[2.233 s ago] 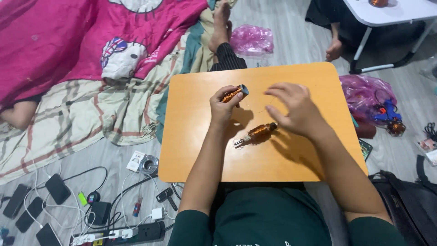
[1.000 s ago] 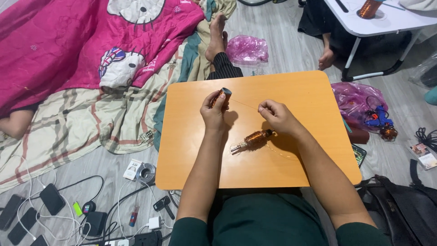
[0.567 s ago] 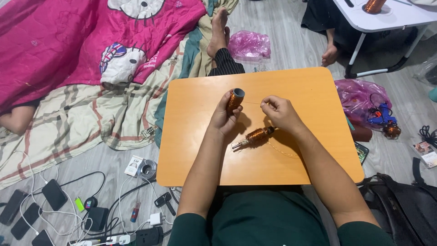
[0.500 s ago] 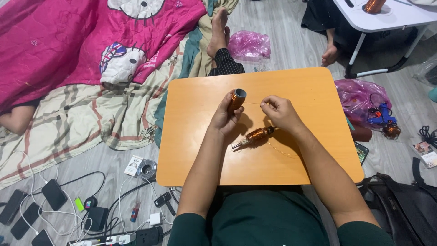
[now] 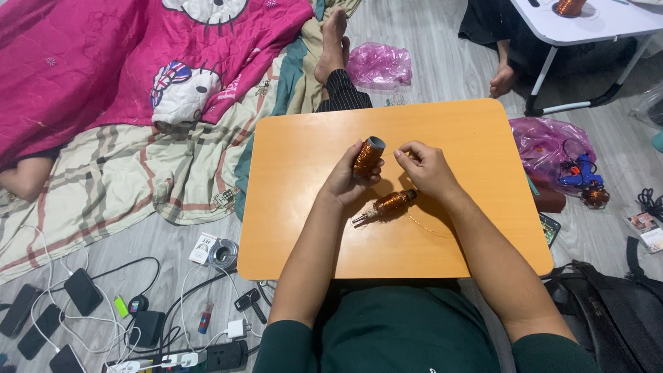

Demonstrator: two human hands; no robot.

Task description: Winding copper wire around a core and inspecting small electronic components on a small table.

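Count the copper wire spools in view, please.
3: one spool in the left hand, one lying on the orange table at, one on the white table.

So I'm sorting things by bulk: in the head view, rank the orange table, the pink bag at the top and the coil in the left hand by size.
1. Table
2. Pink bag, though it lies farther from the camera
3. Coil in the left hand

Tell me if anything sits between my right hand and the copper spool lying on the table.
Nothing visible does. The right hand hovers just above the lying spool, with bare orange table around; the left hand holds another spool beside it.
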